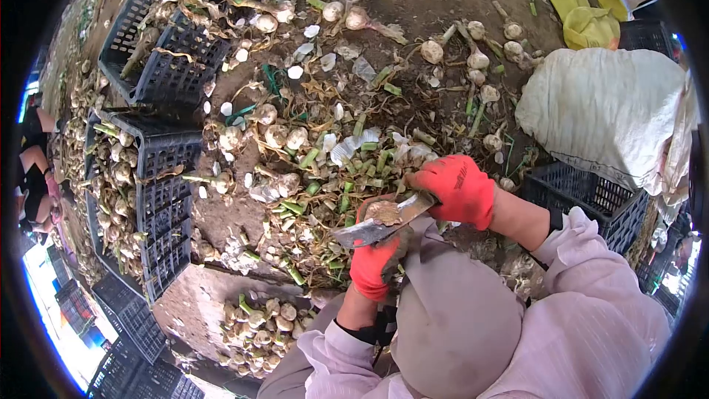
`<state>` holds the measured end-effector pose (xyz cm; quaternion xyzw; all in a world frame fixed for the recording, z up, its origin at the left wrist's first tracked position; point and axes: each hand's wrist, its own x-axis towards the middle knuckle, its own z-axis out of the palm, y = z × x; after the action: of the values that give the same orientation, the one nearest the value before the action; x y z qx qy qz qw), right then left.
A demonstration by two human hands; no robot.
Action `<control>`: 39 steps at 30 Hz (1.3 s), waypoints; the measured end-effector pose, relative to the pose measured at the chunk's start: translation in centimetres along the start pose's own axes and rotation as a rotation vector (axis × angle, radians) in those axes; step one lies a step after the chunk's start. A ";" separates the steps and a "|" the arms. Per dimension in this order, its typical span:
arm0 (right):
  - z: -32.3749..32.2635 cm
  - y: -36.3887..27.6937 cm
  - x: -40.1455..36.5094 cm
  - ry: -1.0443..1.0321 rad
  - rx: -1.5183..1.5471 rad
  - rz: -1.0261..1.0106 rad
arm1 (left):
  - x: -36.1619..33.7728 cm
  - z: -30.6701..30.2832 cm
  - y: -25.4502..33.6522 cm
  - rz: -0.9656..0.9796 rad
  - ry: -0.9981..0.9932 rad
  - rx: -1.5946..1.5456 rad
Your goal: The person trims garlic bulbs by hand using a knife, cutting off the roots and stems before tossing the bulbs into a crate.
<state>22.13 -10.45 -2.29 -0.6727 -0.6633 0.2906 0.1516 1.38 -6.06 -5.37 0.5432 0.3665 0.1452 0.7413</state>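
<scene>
Both hands wear red gloves and meet in front of the knee. My right hand is closed round the end of a wide metal blade. Below the blade, my left hand has its fingers wrapped round a garlic bulb, whose brownish root side shows by the blade's edge. The blade partly covers the bulb and the left fingers. Under the hands lie cut green stems and dry leaves. A pile of garlic bulbs sits at the lower left.
Black crates, one full of garlic and one tilted, stand at the left. A black crate with a white sack is at the right. A yellow cloth lies at the top right. Another person's hand shows far left.
</scene>
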 end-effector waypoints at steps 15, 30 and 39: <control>-0.3 -2.5 0.3 -0.054 1.601 0.614 | 2.0 -0.4 4.3 0.118 0.181 0.597; -4.4 -0.4 1.5 -0.284 0.284 0.176 | 0.3 -1.3 3.7 0.383 -0.108 0.653; 0.6 6.3 -6.4 -0.439 0.501 0.572 | -0.6 -1.6 3.3 0.402 -0.035 0.582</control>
<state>27.17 -17.31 -5.32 -0.6939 -0.3760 0.6090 0.0789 0.45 -4.11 -2.36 0.7952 0.2655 0.1686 0.5183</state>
